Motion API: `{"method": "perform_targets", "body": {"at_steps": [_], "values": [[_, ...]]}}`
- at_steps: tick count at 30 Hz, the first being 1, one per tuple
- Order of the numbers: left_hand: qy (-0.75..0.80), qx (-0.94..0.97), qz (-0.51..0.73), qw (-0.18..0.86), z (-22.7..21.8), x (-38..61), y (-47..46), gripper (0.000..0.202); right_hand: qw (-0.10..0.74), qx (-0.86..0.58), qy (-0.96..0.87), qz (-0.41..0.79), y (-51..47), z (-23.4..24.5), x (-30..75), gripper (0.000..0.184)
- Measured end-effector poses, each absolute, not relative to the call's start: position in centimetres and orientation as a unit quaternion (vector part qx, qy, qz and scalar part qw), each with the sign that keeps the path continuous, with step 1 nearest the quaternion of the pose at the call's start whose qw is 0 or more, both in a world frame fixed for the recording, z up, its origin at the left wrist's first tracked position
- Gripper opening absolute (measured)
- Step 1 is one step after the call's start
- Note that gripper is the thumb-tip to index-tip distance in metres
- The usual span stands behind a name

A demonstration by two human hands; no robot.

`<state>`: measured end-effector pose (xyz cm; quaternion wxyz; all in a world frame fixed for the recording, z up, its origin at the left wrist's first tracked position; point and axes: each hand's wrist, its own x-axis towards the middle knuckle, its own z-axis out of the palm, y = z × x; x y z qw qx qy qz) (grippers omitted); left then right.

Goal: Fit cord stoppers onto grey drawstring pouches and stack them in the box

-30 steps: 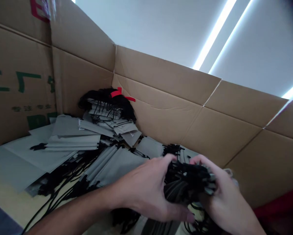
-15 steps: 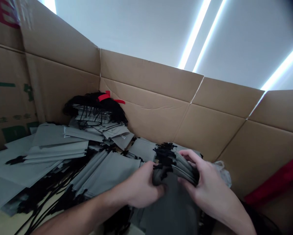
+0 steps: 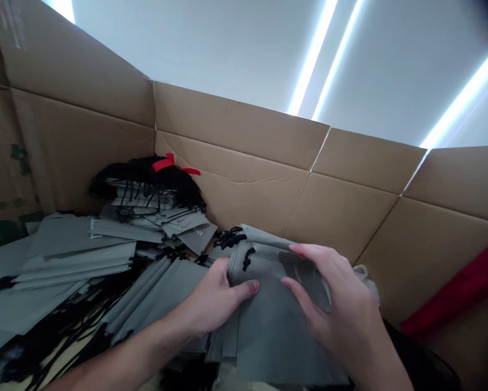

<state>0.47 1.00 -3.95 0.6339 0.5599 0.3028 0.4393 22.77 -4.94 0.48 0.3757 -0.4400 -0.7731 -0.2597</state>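
A bundle of flat grey non-woven drawstring bags (image 3: pixel 274 339) lies in front of me, with short black cords bunched at its far end. My left hand (image 3: pixel 215 298) grips the bundle's left edge, thumb on top. My right hand (image 3: pixel 333 298) lies across the upper face of the bundle, fingers spread, and seems to hold it down. The lower end of the bundle and whatever is under it are mostly hidden by my hands and the frame edge.
Cardboard box walls (image 3: pixel 235 163) rise behind the work. Loose grey bags with tangled black cords (image 3: pixel 73 255) lie to the left, and a stacked pile (image 3: pixel 146 198) with a red strap stands in the corner. Red cloth (image 3: pixel 455 288) and clear plastic (image 3: pixel 366 282) sit at right.
The bundle, tightly bunched a second ago, now lies flatter and more spread between my hands. Its cords have moved to the far end. The view has shifted slightly.
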Motion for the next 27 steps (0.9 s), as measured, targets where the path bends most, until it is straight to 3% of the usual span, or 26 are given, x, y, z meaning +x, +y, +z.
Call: {"method": "perform_targets", "body": {"at_steps": [4,11,17,21,27], "values": [[0.306,0.559,0.447,0.628,-3.8,0.2,0.9,0.052,0.376,-0.458,-0.76,-0.268,-3.7,0.1,22.9,0.043],[0.3,0.581,0.459,0.602,-3.8,0.0,1.1,0.046,0.435,-0.405,-0.753,-0.283,-2.8,0.3,22.1,0.016],[0.298,0.586,0.454,0.602,-3.5,0.0,1.1,0.036,0.441,-0.381,-0.761,-0.285,-2.5,0.2,22.0,0.02],[0.31,0.585,0.443,0.604,-3.4,-0.2,0.9,0.039,0.436,-0.38,-0.761,-0.294,-2.1,-0.1,22.1,0.031],[0.311,0.599,0.443,0.591,-3.4,-0.4,0.6,0.04,0.413,-0.406,-0.761,-0.291,-1.9,-0.1,21.8,0.03]]}}
